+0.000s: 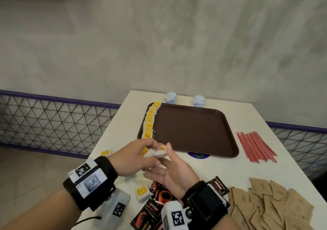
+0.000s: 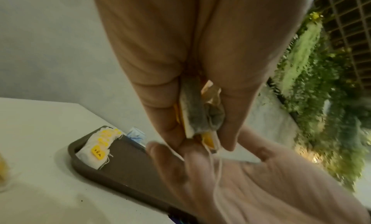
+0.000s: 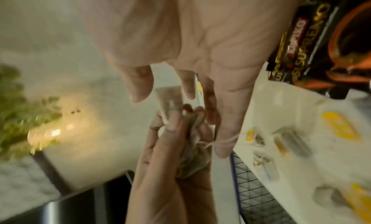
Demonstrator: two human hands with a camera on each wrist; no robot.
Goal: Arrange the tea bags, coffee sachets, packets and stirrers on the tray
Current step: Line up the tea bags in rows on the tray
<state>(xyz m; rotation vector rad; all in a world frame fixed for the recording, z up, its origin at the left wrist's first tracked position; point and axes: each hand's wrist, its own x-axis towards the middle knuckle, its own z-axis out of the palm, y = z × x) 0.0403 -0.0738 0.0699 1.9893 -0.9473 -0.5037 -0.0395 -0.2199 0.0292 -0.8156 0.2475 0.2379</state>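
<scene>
My left hand (image 1: 150, 148) pinches a few tea bags (image 1: 159, 153) with yellow tags just in front of the brown tray's (image 1: 194, 129) near left corner. In the left wrist view the tea bags (image 2: 198, 109) sit between the thumb and fingers. My right hand (image 1: 164, 164) is palm-up with straight fingers, its tips touching the bags. A tea bag string lies across one of its fingers (image 3: 222, 141). A row of tea bags (image 1: 150, 121) lines the tray's left edge. Red stirrers (image 1: 254, 146), brown packets (image 1: 269, 203) and black coffee sachets (image 1: 159, 199) lie on the table.
Two small white cups (image 1: 170, 97) (image 1: 199, 100) stand behind the tray. Loose tea bags (image 1: 142, 192) (image 1: 106, 152) lie on the white table near my wrists. The table's left edge drops off to a wire fence (image 1: 53, 120).
</scene>
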